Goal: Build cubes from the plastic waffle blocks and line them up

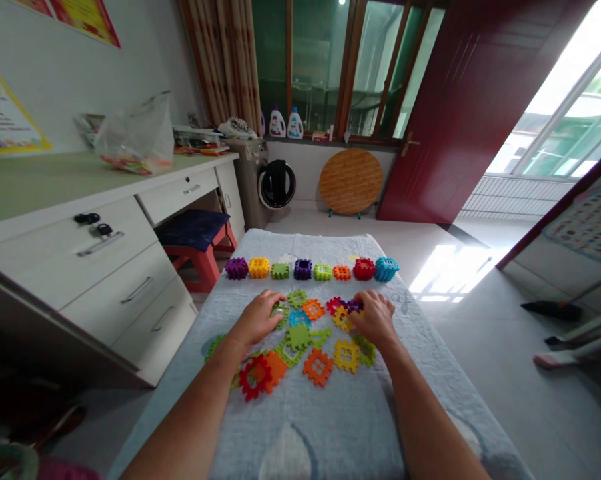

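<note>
Loose plastic building pieces with toothed edges lie scattered on the cloth-covered table (pixel 290 413). My left hand (pixel 258 320) is at the left of this pile, thumb and forefinger apart, with a green piece (pixel 281 315) between their tips. At the right side, the fingers of my right hand (pixel 375 317) are parted over a purple piece (pixel 352 306) and a yellow piece (pixel 341 319), partly covering both. Between the hands lie an orange piece (pixel 313 309), a blue piece (pixel 299 318) and a solid green piece (pixel 298 337). A red piece (pixel 255 377) lies near my left forearm.
Across the table's far part runs a row of stacked pieces, from a purple stack (pixel 236 269) to a blue stack (pixel 386 269). A stool (pixel 195 233) and a white desk (pixel 130 260) stand at the left. Beyond are a washing machine (pixel 250 180) and a round wooden tabletop (pixel 350 181).
</note>
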